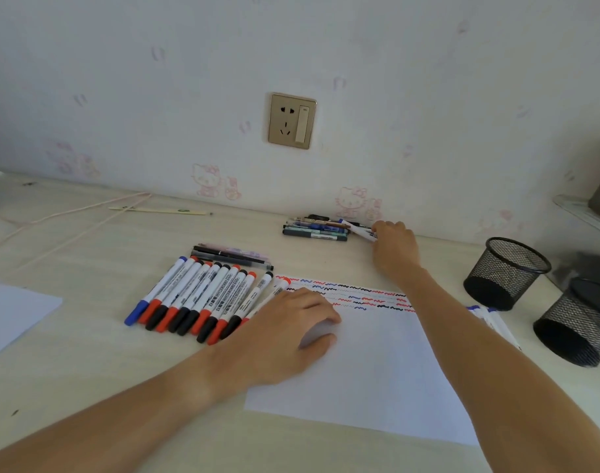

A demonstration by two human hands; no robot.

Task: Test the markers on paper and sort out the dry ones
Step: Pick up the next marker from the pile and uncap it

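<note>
Markers (203, 298) labelled "WHITEBOARD MARKER", 9 o'clock of paper (367, 367); left hand (288, 332) relaxed on paper; right hand (394, 247) grips blue-capped marker (358, 230) at 12 o'clock.

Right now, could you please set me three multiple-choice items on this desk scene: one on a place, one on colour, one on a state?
1. Where does the right hand reach?
A. the pile of pens by the wall
B. a mesh cup
C. the wall socket

2. Which ink colours are the squiggles on the test sheet?
A. green, yellow
B. red, blue, black
C. black only

3. How do the two black mesh cups lie?
A. upright
B. stacked
C. tipped on their sides

Answers: 1 A, its fingers hold a white marker at that pile. 2 B, all three colours show in the rows. 3 C, their open mouths face sideways.
</note>
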